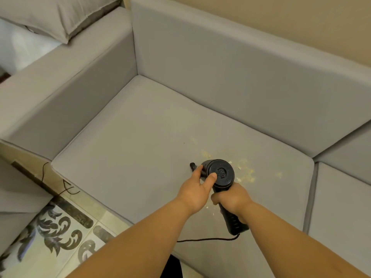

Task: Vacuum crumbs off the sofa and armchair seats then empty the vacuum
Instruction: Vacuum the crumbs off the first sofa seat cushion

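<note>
The person is holding a black handheld vacuum (pixel 219 174) over the grey seat cushion (pixel 140 141) of the sofa. The right hand (pixel 232 199) is gripping the handle, with its fingers (pixel 215 199) curled tightly around it. The left hand (pixel 197 187) is resting on the round motor body; its thumb is pressing on the back cover and the other fingers are wrapping the far side. The nozzle is pointing down at the cushion. Yellowish crumbs (pixel 248 173) are lying on the seat just beside the vacuum, mostly to its right. A black cord (pixel 206 239) is hanging from the handle end. A grey pillow (pixel 60 15) is lying at the top left, and patterned floor tiles (pixel 60 227) are showing at the bottom left.
</note>
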